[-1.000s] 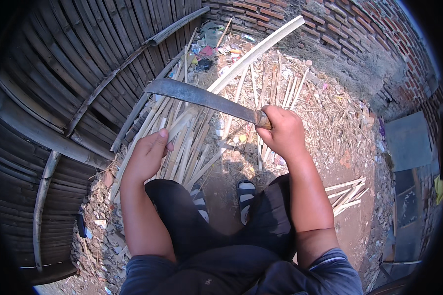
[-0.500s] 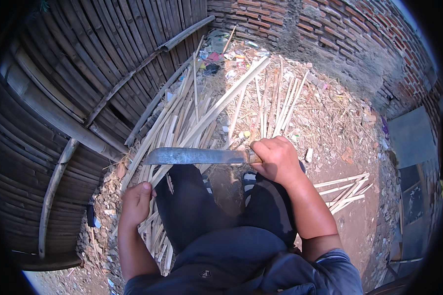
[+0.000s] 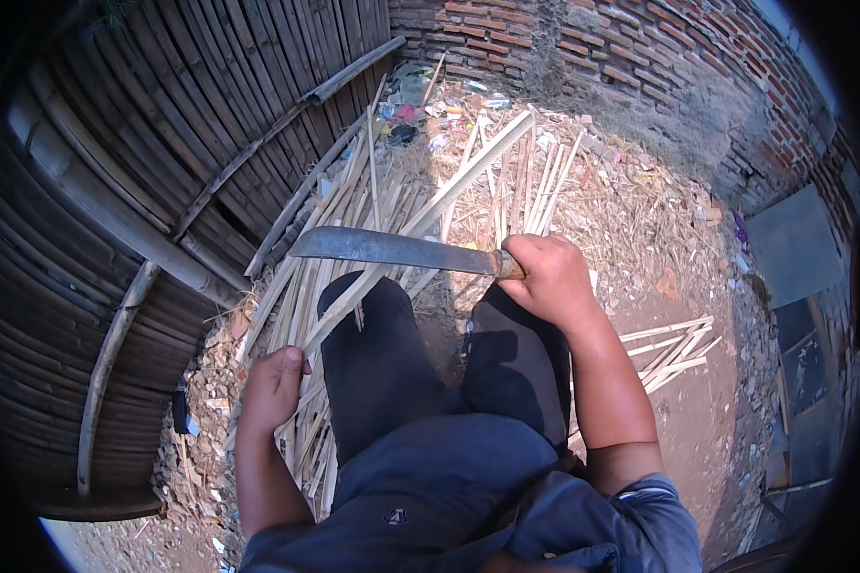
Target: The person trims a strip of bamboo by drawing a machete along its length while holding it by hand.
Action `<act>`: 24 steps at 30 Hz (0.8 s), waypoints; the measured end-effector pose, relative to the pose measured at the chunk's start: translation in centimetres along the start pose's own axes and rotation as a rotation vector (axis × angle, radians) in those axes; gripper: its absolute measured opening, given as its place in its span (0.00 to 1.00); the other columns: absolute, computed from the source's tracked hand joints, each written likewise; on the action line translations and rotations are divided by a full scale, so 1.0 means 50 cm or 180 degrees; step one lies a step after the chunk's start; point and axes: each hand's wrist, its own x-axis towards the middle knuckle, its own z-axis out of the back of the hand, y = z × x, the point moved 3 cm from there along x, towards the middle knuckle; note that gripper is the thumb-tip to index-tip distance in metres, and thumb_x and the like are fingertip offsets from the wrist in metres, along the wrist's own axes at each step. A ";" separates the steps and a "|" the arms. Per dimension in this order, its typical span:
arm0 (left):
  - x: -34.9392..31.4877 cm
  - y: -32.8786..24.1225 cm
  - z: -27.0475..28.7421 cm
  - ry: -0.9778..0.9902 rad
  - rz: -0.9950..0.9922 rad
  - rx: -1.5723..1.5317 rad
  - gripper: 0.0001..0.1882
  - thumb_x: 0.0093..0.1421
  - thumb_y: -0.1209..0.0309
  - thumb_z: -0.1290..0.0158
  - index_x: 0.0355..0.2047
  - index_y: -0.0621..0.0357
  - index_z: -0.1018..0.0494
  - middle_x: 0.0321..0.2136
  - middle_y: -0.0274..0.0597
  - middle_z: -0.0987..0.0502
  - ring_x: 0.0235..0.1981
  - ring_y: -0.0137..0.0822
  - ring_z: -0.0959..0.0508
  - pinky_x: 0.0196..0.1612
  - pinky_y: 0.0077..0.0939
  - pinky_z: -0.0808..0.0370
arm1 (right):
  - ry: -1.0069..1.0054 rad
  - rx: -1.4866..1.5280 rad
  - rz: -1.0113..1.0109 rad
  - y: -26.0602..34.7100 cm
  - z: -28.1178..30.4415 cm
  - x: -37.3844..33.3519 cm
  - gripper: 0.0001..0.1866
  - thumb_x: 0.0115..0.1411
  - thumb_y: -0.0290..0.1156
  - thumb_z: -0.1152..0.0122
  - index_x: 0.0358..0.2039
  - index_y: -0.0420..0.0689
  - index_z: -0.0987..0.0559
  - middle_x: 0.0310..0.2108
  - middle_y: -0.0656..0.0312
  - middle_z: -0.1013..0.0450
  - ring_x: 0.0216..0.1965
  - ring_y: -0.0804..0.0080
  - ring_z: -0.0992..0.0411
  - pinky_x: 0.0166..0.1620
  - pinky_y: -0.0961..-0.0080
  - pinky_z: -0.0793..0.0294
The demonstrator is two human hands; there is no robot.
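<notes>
Strip point(image 3: 449, 194): slants across under the knife point(image 3: 401, 249), far end beyond the blade, near end pinched between thumb and fingers of the left hand point(image 3: 275, 387). Blade contact cannot be confirmed. Right hand point(image 3: 550, 277): wrapped round the knife's handle. Change over the last half second: the knife has shifted up the strip, away from the left hand; a longer length now lies between them. Count: one held strip; one knife; two hands; one pile point(image 3: 294, 306) beneath the knife's blade end; one bundle point(image 3: 674, 351) to the knife's right, pieces overlapping, not countable.
</notes>
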 end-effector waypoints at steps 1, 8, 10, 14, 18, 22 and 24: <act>-0.006 0.002 0.005 0.0046 0.0100 0.0028 0.29 0.80 0.53 0.57 0.29 0.63 0.22 0.18 0.38 0.28 0.22 0.30 0.28 0.30 0.31 0.30 | -0.0052 0.0048 -0.0267 -0.028 0.003 -0.001 0.17 0.48 0.34 0.24 0.34 0.46 0.24 0.27 0.55 0.23 0.31 0.48 0.21 0.36 0.53 0.22; -0.015 -0.004 -0.025 -0.0084 -0.0053 -0.0098 0.29 0.80 0.54 0.56 0.29 0.64 0.23 0.18 0.40 0.28 0.22 0.30 0.28 0.30 0.31 0.30 | 0.0164 0.0064 -0.0517 0.004 -0.006 -0.033 0.17 0.48 0.34 0.23 0.36 0.46 0.21 0.30 0.55 0.20 0.33 0.47 0.20 0.37 0.53 0.21; -0.016 -0.018 -0.024 0.0011 -0.0061 0.0021 0.29 0.80 0.54 0.56 0.29 0.65 0.23 0.18 0.41 0.27 0.22 0.32 0.27 0.31 0.32 0.30 | 0.0348 0.0049 -0.0040 0.042 -0.016 -0.040 0.17 0.48 0.34 0.22 0.34 0.46 0.21 0.29 0.55 0.21 0.34 0.48 0.20 0.37 0.54 0.20; -0.026 -0.009 -0.009 -0.0018 -0.0324 0.0101 0.30 0.80 0.53 0.56 0.29 0.65 0.22 0.19 0.44 0.25 0.23 0.34 0.25 0.32 0.33 0.28 | 0.0196 0.0032 -0.0473 -0.017 0.013 -0.037 0.13 0.50 0.33 0.24 0.33 0.45 0.20 0.28 0.54 0.21 0.33 0.47 0.19 0.36 0.53 0.21; -0.034 -0.012 -0.008 -0.0009 -0.0071 0.0200 0.30 0.80 0.53 0.56 0.29 0.65 0.22 0.20 0.45 0.24 0.24 0.35 0.24 0.33 0.33 0.27 | -0.0019 0.0113 -0.1193 -0.074 0.034 -0.048 0.12 0.54 0.34 0.27 0.36 0.45 0.19 0.29 0.50 0.20 0.33 0.45 0.20 0.37 0.51 0.21; -0.014 -0.008 -0.038 0.0038 -0.0143 -0.0081 0.30 0.80 0.52 0.56 0.29 0.64 0.22 0.19 0.43 0.25 0.23 0.33 0.25 0.31 0.32 0.28 | 0.0356 0.0030 -0.0424 0.010 0.009 -0.063 0.19 0.48 0.35 0.22 0.38 0.47 0.21 0.29 0.55 0.21 0.31 0.48 0.21 0.36 0.54 0.21; -0.016 -0.007 -0.040 0.0120 -0.0126 -0.0064 0.30 0.80 0.52 0.56 0.28 0.64 0.22 0.18 0.41 0.26 0.22 0.32 0.26 0.31 0.31 0.29 | 0.0336 -0.0092 -0.0152 0.024 0.016 -0.062 0.18 0.47 0.35 0.23 0.38 0.47 0.21 0.28 0.56 0.22 0.31 0.49 0.21 0.36 0.54 0.21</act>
